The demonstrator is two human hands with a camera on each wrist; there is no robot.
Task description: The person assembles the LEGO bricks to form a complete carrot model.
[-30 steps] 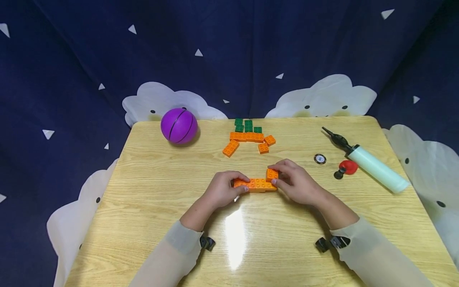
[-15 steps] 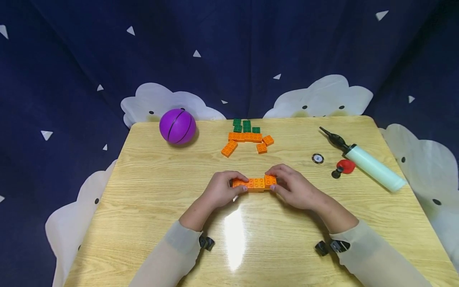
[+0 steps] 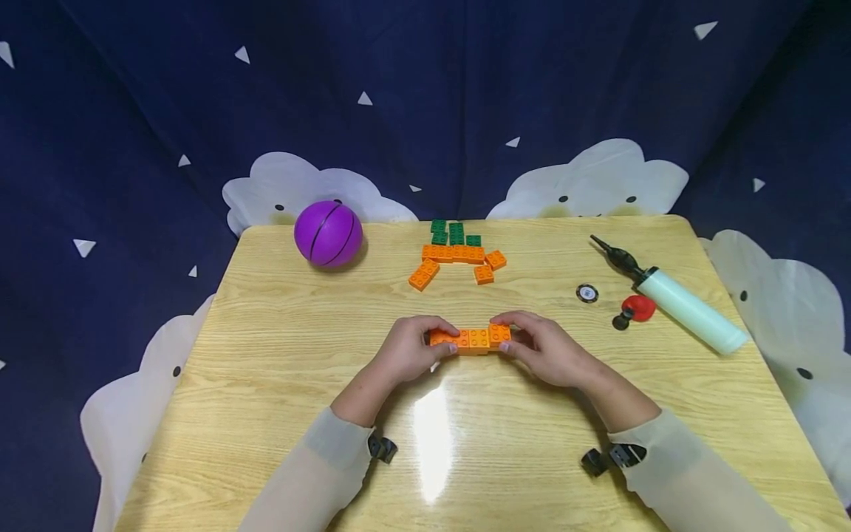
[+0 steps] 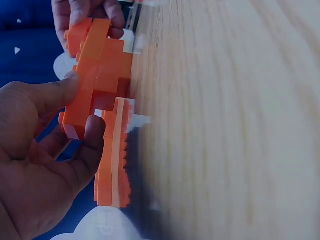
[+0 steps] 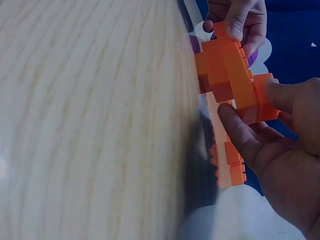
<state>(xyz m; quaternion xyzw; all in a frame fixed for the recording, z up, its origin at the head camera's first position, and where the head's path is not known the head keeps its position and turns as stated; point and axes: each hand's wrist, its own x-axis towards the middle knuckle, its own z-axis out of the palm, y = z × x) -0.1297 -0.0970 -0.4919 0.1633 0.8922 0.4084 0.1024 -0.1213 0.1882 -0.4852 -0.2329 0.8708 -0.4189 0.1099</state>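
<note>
A stepped structure of orange toy building bricks (image 3: 477,341) lies between both hands near the table's middle. My left hand (image 3: 407,349) grips its left end, thumb on the near side and fingers behind. At the right end, a square orange brick (image 3: 500,334) sits on top of the upper row. My right hand (image 3: 548,350) pinches this end. In the right wrist view, the thumb presses on the square brick (image 5: 265,97) and a finger reaches under the upper row (image 5: 238,80). Narrower bricks (image 4: 107,80) form the layers below, as the left wrist view shows.
Behind lie loose orange bricks (image 3: 453,254) and several green bricks (image 3: 456,233). A purple ball (image 3: 329,233) stands at the back left. To the right are a hand pump (image 3: 691,310), a black-rimmed chip (image 3: 587,293) and a red item with a black knob (image 3: 638,308).
The right hand has brought the square orange brick down onto the right end of the structure, moving slightly toward the near edge. The left hand has kept its grip.
</note>
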